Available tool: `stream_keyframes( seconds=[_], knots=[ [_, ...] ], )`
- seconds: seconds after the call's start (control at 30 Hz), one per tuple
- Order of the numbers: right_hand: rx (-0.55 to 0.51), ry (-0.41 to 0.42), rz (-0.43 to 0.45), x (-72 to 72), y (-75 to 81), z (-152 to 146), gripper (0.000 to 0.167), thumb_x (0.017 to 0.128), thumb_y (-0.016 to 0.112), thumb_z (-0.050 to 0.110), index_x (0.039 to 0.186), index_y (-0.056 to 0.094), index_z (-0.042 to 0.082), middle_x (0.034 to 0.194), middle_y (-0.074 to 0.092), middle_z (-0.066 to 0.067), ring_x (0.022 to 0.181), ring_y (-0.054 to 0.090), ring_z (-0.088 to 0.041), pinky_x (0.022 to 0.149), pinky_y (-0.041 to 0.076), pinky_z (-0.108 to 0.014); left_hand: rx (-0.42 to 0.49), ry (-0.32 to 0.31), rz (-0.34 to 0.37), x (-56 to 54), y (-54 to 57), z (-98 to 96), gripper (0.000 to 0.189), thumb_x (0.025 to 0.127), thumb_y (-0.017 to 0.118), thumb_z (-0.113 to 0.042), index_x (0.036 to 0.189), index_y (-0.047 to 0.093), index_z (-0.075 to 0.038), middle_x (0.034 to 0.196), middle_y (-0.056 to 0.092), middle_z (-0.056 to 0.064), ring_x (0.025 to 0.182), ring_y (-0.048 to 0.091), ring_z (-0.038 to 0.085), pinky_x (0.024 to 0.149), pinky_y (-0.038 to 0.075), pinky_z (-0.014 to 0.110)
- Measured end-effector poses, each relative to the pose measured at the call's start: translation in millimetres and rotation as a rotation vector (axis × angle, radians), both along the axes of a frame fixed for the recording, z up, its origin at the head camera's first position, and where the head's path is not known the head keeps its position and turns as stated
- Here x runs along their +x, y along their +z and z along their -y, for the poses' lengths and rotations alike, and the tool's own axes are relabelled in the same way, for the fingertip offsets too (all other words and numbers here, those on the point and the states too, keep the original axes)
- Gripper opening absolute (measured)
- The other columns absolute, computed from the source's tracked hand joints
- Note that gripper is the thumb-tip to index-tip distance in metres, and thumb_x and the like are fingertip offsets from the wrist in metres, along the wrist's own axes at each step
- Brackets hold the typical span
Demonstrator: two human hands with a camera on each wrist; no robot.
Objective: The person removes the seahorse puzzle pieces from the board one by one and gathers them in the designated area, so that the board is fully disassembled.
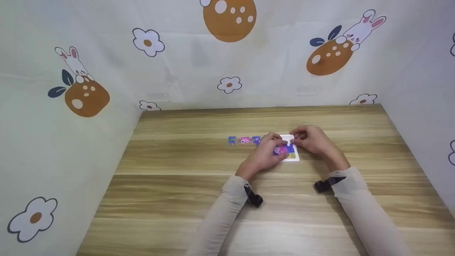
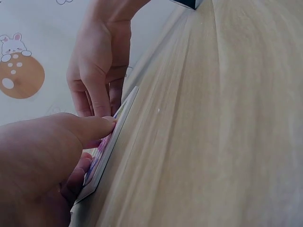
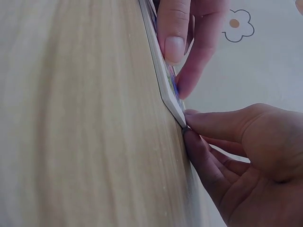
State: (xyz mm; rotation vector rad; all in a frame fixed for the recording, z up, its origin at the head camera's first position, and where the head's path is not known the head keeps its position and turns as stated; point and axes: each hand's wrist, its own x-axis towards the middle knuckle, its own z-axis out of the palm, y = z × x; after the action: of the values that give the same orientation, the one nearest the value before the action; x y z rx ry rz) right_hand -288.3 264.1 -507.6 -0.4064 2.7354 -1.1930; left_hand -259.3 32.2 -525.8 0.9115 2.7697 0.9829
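A small jigsaw puzzle board (image 1: 292, 159) with a white frame lies on the table. Blue, pink and yellow-green pieces (image 1: 282, 150) fill its lower part, and a white patch shows near the upper right. My left hand (image 1: 263, 153) covers the board's left side. Its thumb and forefinger press on the picture, while its other fingers are partly hidden. At the upper right edge, my right hand (image 1: 314, 140) pinches the board between thumb and forefinger. In the right wrist view, that thumb (image 3: 213, 124) lies on top of the rim.
Left of the board, loose puzzle pieces lie in a row: one blue-green (image 1: 231, 140), one pink (image 1: 245, 140) and one blue with a star (image 1: 256, 140). The wood-grain table (image 1: 170, 199) meets a patterned cloth (image 1: 192, 64) at the back and sides.
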Motion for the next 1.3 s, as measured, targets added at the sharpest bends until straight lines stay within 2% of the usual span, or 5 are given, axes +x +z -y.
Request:
stream_keyframes(
  seconds=[0.37,0.67,0.83,1.0,1.3],
  knots=[
    [-0.031,0.005,-0.003,1.2,-2.9,-2.5,0.032,0.096,0.080,0.006,0.127,0.075,-0.002,0.108,0.077,-0.020,0.097,0.072,-0.025,0.080,0.054,-0.012,-0.004,0.061,-0.002,4.8,0.1,-5.5,0.043,0.101,0.077,-0.031,0.140,0.070,-0.014,0.141,0.056,0.006,0.137,0.049,0.024,0.120,0.045,0.035],
    [-0.022,-0.007,0.003,0.4,-5.5,-4.3,0.029,0.100,0.076,0.010,0.128,0.076,0.001,0.108,0.078,-0.018,0.098,0.072,-0.022,0.081,0.053,-0.015,0.060,0.081,-0.014,8.0,0.8,-4.7,0.041,0.098,0.081,-0.025,0.135,0.070,-0.012,0.133,0.059,0.006,0.128,0.052,0.024,0.113,0.047,0.034],
    [-0.053,-0.014,0.009,-0.2,-7.0,-5.6,0.029,0.100,0.075,0.007,0.127,0.077,0.001,0.106,0.078,-0.018,0.093,0.071,-0.015,0.079,0.054,-0.014,0.077,0.100,0.017,7.2,-0.4,-5.7,0.042,0.097,0.082,-0.024,0.135,0.068,-0.014,0.134,0.060,0.005,0.129,0.054,0.022,0.114,0.047,0.033],
    [-0.075,-0.001,0.007,0.3,-6.3,-6.6,0.032,0.095,0.077,0.002,0.127,0.076,-0.001,0.107,0.077,-0.021,0.094,0.072,-0.018,0.080,0.054,-0.012,0.098,0.104,0.012,5.1,-0.6,-8.2,0.042,0.095,0.084,-0.021,0.132,0.067,-0.014,0.134,0.066,0.002,0.129,0.062,0.020,0.116,0.048,0.032],
    [-0.077,-0.005,0.027,-0.1,-4.9,-7.1,0.034,0.096,0.078,0.004,0.129,0.075,-0.001,0.109,0.077,-0.021,0.098,0.073,-0.023,0.081,0.054,-0.012,0.177,0.088,0.018,4.9,-0.5,-8.1,0.039,0.093,0.085,-0.015,0.128,0.069,-0.010,0.126,0.073,0.007,0.111,0.068,0.021,0.098,0.054,0.028]
  ],
)
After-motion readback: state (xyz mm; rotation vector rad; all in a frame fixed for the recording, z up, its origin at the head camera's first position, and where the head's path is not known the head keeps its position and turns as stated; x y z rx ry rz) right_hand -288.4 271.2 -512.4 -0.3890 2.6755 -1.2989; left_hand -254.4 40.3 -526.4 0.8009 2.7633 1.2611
